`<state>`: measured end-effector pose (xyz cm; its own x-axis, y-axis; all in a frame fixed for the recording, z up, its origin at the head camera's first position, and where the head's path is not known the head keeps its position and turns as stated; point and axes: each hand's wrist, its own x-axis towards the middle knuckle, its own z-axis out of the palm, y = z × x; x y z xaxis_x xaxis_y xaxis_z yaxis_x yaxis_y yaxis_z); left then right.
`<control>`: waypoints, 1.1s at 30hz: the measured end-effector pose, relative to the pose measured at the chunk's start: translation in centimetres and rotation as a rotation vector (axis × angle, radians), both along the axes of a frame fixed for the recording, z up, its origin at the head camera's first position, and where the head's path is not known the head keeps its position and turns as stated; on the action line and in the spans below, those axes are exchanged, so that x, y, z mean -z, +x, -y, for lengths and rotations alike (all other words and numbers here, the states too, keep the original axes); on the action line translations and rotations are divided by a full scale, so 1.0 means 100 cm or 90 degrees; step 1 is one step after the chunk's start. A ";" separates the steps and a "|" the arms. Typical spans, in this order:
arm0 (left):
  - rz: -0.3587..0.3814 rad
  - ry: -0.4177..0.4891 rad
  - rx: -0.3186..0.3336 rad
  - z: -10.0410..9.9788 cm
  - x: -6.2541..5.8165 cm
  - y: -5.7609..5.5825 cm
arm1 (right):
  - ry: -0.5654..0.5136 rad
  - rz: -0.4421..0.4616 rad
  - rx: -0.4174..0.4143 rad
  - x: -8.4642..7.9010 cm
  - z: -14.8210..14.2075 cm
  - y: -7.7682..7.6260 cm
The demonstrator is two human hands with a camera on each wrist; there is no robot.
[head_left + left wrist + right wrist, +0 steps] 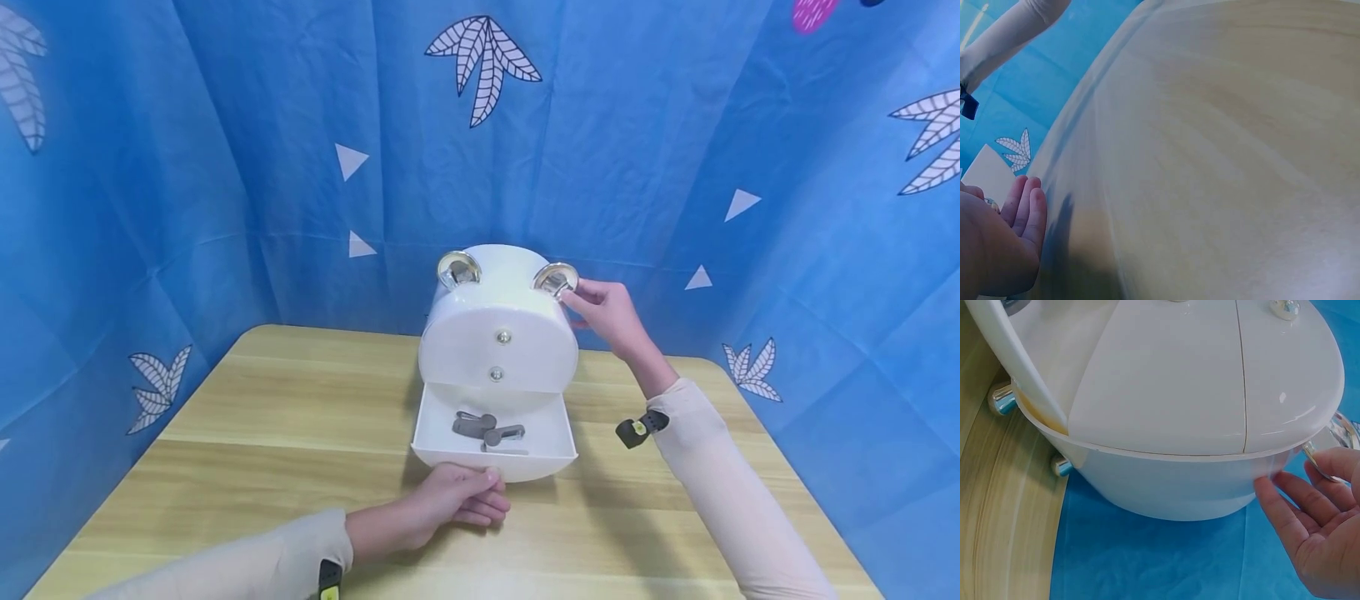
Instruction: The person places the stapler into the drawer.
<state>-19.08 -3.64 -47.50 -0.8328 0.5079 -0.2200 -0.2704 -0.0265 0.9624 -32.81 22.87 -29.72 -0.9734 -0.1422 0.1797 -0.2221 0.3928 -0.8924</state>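
A white rounded box (495, 350) with two gold-rimmed ears stands on the table, its bottom drawer (551, 429) pulled out. Inside that drawer lie two small grey staplers (474, 425), close together. At the drawer's front, my left hand (457, 504) pinches the small knob (990, 203), thumb above and the other fingers extended below. My right hand (607, 315) holds the right ear (556, 277) by its edge, thumb in front. In the right wrist view, fingertips (1263, 483) of this hand rest against the box's side wall.
Two more knobs sit on the box's front, the upper one (503, 337) above the other. The left ear (459, 269) stands free of the hands. Short shiny feet (1062, 465) lift the box off the wooden table (300, 400). A blue patterned curtain (300, 167) hangs behind and at both sides.
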 end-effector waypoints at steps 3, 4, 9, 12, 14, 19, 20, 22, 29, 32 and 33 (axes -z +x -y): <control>-0.012 -0.005 0.000 -0.001 0.000 -0.005 | 0.000 -0.001 -0.003 0.000 0.001 -0.001; -0.016 -0.007 0.000 0.000 0.000 -0.008 | 0.000 -0.002 -0.003 0.000 0.001 -0.001; -0.035 -0.021 0.001 0.003 0.002 -0.026 | 0.003 -0.005 -0.006 -0.002 0.003 -0.001; -0.042 -0.030 0.004 0.006 0.003 -0.040 | 0.005 -0.006 -0.006 -0.001 0.003 -0.002; -0.045 -0.038 0.011 0.006 0.003 -0.048 | 0.005 -0.008 -0.005 -0.001 0.002 -0.003; -0.048 -0.045 0.017 0.002 0.005 -0.060 | 0.009 -0.007 -0.005 0.001 0.002 -0.005; -0.050 -0.045 0.015 0.001 0.005 -0.061 | 0.011 -0.005 -0.005 0.001 0.002 -0.005; -0.049 -0.046 0.007 -0.001 0.005 -0.063 | 0.015 -0.003 -0.005 0.001 0.001 -0.006; -0.055 -0.033 -0.019 -0.003 0.004 -0.069 | -0.003 0.013 -0.006 -0.001 -0.002 -0.006; -0.051 -0.023 -0.028 -0.005 0.005 -0.071 | -0.008 0.017 -0.010 -0.001 -0.002 -0.007; -0.051 -0.020 -0.033 -0.006 0.006 -0.071 | -0.009 0.017 -0.011 -0.001 -0.002 -0.007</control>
